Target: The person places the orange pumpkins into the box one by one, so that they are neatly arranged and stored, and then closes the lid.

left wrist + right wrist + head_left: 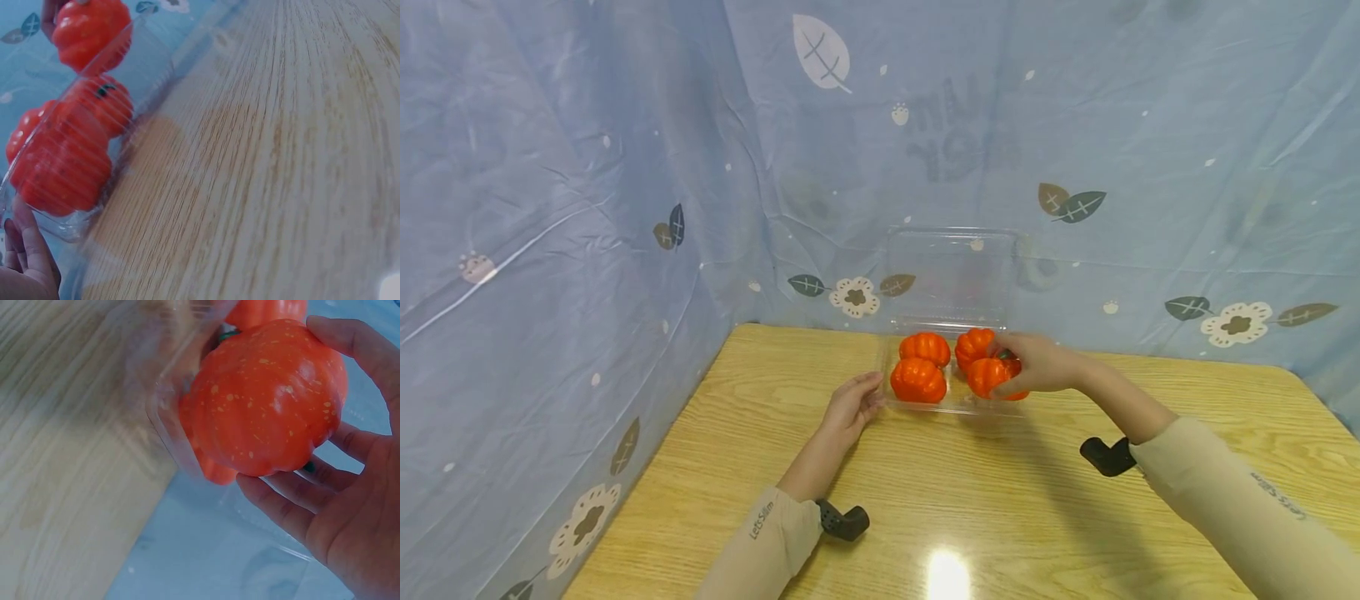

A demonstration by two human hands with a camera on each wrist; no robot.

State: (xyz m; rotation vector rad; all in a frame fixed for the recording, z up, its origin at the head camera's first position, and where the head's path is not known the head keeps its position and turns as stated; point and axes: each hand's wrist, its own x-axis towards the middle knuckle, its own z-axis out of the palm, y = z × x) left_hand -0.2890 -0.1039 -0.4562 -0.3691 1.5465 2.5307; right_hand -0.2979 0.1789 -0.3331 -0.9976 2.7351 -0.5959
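A clear plastic clamshell box [955,408] stands on the table with its lid [951,275] raised against the cloth. Two orange-red ribbed toy pumpkins [917,381] sit in its left half. Another pumpkin [975,344] lies at the back right. My right hand [1041,364] holds a speckled pumpkin [269,400] over the box's right front, thumb on one side and fingers on the other. Below it, partly hidden, shows more orange-red [215,472]. My left hand [850,406] touches the box's left front corner with its fingertips; its fingers are loosely bent.
The wooden table [880,500] extends to both sides of the box and toward me. Blue leaf-patterned cloth [1075,125] hangs behind and along the left. A black wrist mount [842,521] sticks out from each sleeve.
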